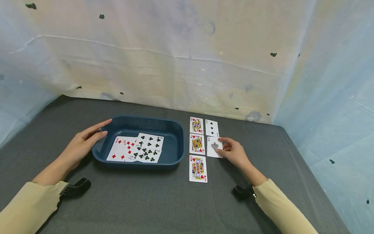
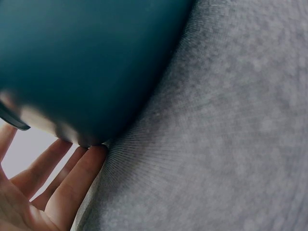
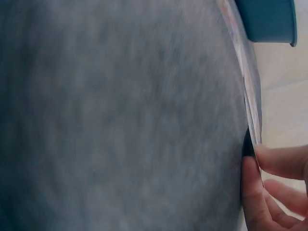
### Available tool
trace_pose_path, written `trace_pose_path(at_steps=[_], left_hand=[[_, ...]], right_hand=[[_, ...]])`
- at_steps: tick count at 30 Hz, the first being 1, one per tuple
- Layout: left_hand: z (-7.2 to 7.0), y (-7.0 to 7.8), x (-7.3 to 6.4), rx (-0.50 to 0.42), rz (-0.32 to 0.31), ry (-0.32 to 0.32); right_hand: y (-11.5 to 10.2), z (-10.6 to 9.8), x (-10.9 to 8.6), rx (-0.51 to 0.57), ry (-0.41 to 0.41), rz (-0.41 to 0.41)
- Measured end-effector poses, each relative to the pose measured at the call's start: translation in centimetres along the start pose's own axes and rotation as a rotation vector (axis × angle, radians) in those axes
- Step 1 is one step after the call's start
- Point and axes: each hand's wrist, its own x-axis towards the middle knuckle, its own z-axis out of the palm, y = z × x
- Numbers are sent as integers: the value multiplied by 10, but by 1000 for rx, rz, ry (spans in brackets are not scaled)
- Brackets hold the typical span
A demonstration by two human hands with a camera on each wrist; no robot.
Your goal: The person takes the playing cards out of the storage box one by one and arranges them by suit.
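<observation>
My right hand [image 1: 233, 152] pinches the right edge of an ace of spades [image 1: 214, 147] between thumb and fingers. It is beside the jack of hearts [image 1: 197, 144], just below a three of spades [image 1: 211, 128]. In the right wrist view the held card [image 3: 251, 110] shows edge-on. At the left, my left hand [image 1: 80, 146] grips the rim of a dark blue plastic tray [image 1: 169, 165], thumb over the edge. The left wrist view shows its fingers [image 2: 77, 187] against the outer wall. Inside the tray lie overlapping diamond cards [image 1: 117, 149] and club cards [image 1: 149, 140].
A queen of hearts [image 1: 196, 125] lies above the jack and a king of hearts [image 1: 198, 168] below it, forming a column right of the tray. Grey cloth [image 1: 163, 201] covers the table. A patterned curtain [image 1: 175, 65] hangs behind it and at both sides.
</observation>
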Motion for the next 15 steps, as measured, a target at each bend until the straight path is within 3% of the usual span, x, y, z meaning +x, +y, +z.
trace_pose_path(at_steps=[9, 12, 15], left_hand=[[1, 1, -2, 12, -7, -10], [0, 3, -1, 39, -26, -11], [-1, 5, 2, 78, -39, -26]], right_hand=[[-7, -10, 5, -254, -148, -218], [-8, -12, 7, -322, -147, -308], [-8, -13, 6, -341, -136, -320]])
